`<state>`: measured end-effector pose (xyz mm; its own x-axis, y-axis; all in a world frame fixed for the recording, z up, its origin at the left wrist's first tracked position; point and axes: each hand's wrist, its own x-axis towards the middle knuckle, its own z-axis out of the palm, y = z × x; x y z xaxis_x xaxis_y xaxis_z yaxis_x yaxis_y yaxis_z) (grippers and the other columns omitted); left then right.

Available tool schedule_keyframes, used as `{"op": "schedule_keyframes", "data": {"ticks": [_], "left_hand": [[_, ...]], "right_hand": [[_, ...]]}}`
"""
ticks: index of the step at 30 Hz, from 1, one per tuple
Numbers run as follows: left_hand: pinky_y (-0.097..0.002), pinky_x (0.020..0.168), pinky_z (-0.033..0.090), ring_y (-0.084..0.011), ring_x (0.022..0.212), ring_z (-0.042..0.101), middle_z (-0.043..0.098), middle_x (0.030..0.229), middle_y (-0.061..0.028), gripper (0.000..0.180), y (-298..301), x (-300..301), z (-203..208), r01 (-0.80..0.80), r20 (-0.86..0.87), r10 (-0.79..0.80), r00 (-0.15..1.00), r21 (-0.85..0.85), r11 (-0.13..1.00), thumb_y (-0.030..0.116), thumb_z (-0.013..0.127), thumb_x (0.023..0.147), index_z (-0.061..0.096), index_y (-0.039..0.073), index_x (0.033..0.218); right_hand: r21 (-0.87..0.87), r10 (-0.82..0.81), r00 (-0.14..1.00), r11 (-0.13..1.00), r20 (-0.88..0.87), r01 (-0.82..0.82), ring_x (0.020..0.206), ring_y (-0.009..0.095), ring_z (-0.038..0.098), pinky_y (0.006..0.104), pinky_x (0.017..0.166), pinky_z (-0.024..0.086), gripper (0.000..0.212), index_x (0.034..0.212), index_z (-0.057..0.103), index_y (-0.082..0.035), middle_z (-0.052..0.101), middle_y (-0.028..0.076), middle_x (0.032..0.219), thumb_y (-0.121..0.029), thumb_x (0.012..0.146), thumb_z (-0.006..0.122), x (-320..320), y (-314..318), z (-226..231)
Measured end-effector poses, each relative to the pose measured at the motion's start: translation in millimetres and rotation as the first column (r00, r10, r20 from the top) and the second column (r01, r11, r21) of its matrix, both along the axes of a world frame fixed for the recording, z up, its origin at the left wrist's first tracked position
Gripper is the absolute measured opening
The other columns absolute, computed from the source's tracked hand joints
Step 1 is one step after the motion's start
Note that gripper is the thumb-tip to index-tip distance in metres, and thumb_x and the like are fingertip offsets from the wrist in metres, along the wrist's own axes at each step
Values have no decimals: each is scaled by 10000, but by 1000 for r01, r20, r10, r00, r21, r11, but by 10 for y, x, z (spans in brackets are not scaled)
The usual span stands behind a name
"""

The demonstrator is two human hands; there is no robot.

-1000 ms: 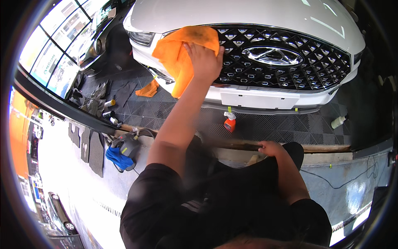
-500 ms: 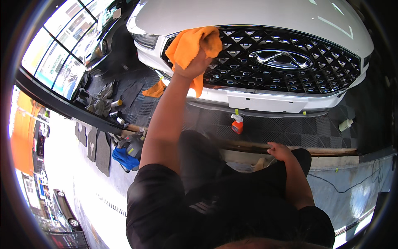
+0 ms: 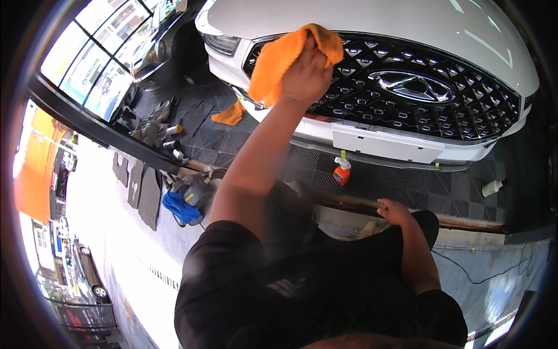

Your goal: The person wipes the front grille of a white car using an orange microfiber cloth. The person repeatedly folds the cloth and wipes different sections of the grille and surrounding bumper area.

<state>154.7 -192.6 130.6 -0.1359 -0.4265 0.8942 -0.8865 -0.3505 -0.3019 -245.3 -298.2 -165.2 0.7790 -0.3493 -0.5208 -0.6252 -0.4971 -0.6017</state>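
Observation:
My left hand (image 3: pixel 308 75), arm stretched forward, is closed on an orange cloth (image 3: pixel 276 65). The bunched cloth covers the upper left part of a white car's black grille (image 3: pixel 372 113), near the bonnet edge; whether all of it touches is hidden. On the grille's right half sits a chrome oval emblem (image 3: pixel 411 86). My right hand (image 3: pixel 396 213) hangs loosely beside my bent right knee (image 3: pixel 428 222), its visible fingertips apart and nothing evident in them. Below the bumper stands an orange spray bottle (image 3: pixel 342 173) with a white trigger head.
A pale bottle (image 3: pixel 492 188) is at the right on the dark tiled floor. Another orange cloth (image 3: pixel 228 114) lies left of the bumper. Grey cloths (image 3: pixel 152 127), small bottles and a grey machine with a blue cloth (image 3: pixel 179 206) are further left. A dark car (image 3: pixel 156 55) stands behind.
My left hand has slid rightward along the grille's top with the orange cloth, whose hanging lower corner no longer shows. The whole view has shifted slightly. My right hand stays by the knee.

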Motion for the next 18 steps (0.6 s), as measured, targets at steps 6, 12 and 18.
{"op": "schedule_keyframes", "data": {"ticks": [6,12,18], "left_hand": [[-497,1006,504,-377,1211,609,600,1422,-148,396,71,285,198,112,-45,-112,993,-9,994,128,777,753,727,79,1143],[-519,1022,486,-459,1195,575,593,1369,-225,419,496,865,70,124,-184,-137,973,-81,989,62,710,804,720,87,1222],[-569,1048,427,-498,1200,527,580,1288,-265,355,977,1257,-396,-184,-335,157,929,-51,982,79,710,839,690,55,1193]], "right_hand": [[-19,-48,996,999,-73,47,1129,304,708,413,978,539,551,1490,569,-140,742,138,1221,-341,991,690,-105,-22,-18],[-60,-68,997,996,-34,66,1120,290,712,410,974,538,534,1480,581,-145,746,119,1215,-333,994,695,-358,-91,-105],[-20,-19,1000,1000,-15,19,1102,304,709,425,976,535,553,1473,584,-133,745,131,1182,-367,983,690,-208,-32,-126]]}}
